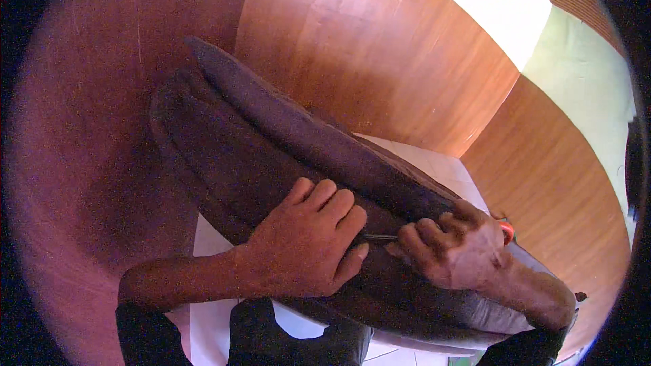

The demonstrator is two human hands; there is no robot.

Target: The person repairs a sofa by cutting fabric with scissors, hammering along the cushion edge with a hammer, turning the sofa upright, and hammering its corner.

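Note:
A long, dark upholstered sofa [224, 146] with a raised padded roll along its far side slants from upper left to lower right under my hands. My left hand [305, 240] rests over its middle, fingers curled and thumb bent toward them; what lies beneath the fingers is hidden. My right hand [451, 247] is closed around a tool with a thin metal shaft [381, 237]. The shaft runs toward the left hand's fingertips. A rounded red part [506, 232] shows behind the right hand; it looks like the tool's handle, but its full shape is covered.
Brown wood panelling [380, 54] rises close behind the sofa, and a reddish-brown surface [81, 163] fills the left side. Pale floor tiles [441, 166] show beyond the sofa. A pale green wall [583, 74] stands at the upper right.

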